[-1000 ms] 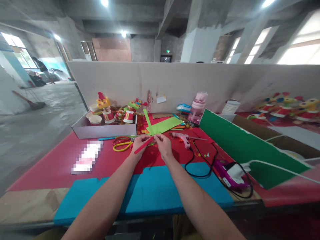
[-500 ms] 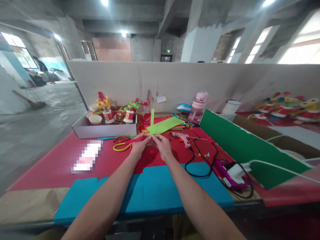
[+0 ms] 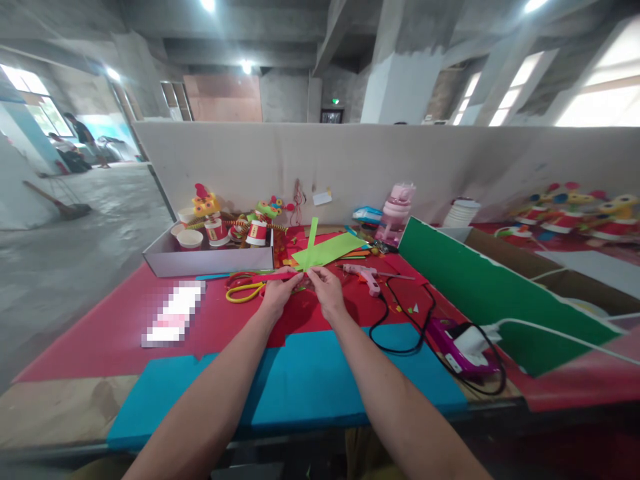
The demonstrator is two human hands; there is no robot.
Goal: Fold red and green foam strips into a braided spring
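Two paper strips, one light green [image 3: 311,241] and one red [image 3: 275,276], meet at my fingertips above the red table cover. My left hand [image 3: 279,291] pinches the red strip, which points out to the left. Close beside it, my right hand [image 3: 326,288] grips the lower end of the green strip, which stands up and leans slightly right. Behind the hands lies a wide green paper sheet [image 3: 335,250]. Scissors with yellow and red handles [image 3: 243,292] rest left of my left hand. A pink glue gun [image 3: 363,275] lies right of my right hand.
A shallow white box [image 3: 210,263] with cups and paper-cup figures stands back left. On the right are a green-sided box [image 3: 475,293], a purple power strip [image 3: 463,353] and black cable. Blue sheets [image 3: 310,380] cover the front edge. A person [image 3: 85,133] is far left.
The green strip's top has tilted to the right from upright. My right hand has shifted slightly, and its fingertips now sit a little apart from the left ones.
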